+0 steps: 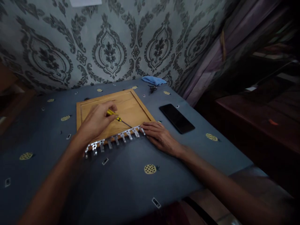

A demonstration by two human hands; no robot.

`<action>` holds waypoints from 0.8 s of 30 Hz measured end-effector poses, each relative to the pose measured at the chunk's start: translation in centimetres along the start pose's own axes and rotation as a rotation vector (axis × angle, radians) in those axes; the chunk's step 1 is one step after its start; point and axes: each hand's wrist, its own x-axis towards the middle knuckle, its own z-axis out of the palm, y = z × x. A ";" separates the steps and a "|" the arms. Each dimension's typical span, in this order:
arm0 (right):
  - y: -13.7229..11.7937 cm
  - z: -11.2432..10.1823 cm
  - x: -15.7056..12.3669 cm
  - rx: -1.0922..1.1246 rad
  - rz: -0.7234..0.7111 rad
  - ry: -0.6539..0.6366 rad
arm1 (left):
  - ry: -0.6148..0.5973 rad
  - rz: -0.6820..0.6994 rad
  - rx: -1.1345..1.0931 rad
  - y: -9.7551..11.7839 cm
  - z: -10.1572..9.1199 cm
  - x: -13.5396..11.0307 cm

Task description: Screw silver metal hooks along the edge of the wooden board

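Observation:
My left hand (pixel 99 117) is closed around the yellow handle of a screwdriver (pixel 118 118). Its thin shaft slants down to the right, and the tip meets a silver metal hook rail (pixel 122 133) near the rail's right end. The rail runs along the near edge of a framed wooden board (pixel 124 104), with several hooks hanging toward me. At the rail's right end, my right hand (pixel 160 136) grips it against the board's corner, fingers close together. Whether a screw sits under the tip is too small to tell.
A black phone (pixel 177 118) lies right of the board on the blue patterned tablecloth (pixel 131 187). Behind it are a blue cloth (pixel 154 80) and a small dark object (pixel 152 89). A patterned wall (pixel 110 40) bounds the far side; a curtain (pixel 206 68) hangs at the right.

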 end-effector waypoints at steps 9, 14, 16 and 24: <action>0.0 0.0 0.2 -0.052 -0.034 0.003 | -0.255 -0.025 -0.036 -3.5 0.6 -2.6; 0.2 0.1 0.2 -0.075 -0.040 0.031 | -0.239 -0.014 -0.036 -3.4 1.0 -3.5; 0.4 0.1 0.2 -0.099 -0.067 0.038 | -0.208 -0.029 -0.038 -3.9 0.9 -3.7; 0.9 0.5 0.1 -0.120 -0.071 0.061 | 0.070 -0.298 0.065 -10.6 -4.4 -5.7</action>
